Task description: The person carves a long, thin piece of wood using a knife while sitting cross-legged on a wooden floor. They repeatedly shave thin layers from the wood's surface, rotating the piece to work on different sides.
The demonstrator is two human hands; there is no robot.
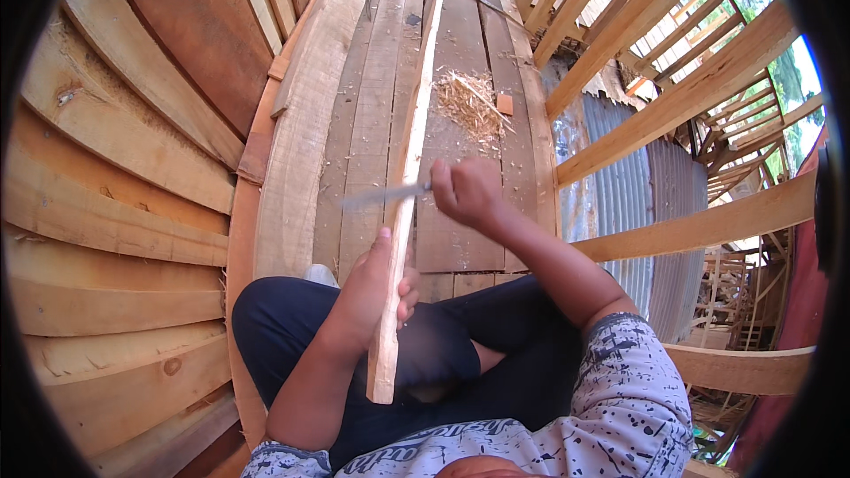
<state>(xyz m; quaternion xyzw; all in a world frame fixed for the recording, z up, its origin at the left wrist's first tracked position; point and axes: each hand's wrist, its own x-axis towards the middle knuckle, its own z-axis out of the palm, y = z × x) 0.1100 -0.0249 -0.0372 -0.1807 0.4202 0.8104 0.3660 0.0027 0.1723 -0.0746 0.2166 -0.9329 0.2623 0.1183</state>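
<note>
A long, pale wooden stick (413, 146) slants up and away from my lap, its thick near end over my crossed legs. My left hand (376, 288) is wrapped round its lower part, thumb lying along the wood. Just above that grip, my right hand (466, 192) is closed in a fist round the handle of a knife. The knife's blade (381, 197) points left across the stick and is smeared by motion; whether its edge touches the wood I cannot tell. The handle is mostly hidden in my fist.
Curly wood shavings (472, 104) lie heaped on the plank floor (367, 137), beside a small orange block (505, 104). A board wall (115, 186) rises at the left. Wooden railing slats (691, 221) stand at the right, with corrugated metal sheets (620, 186) beyond them.
</note>
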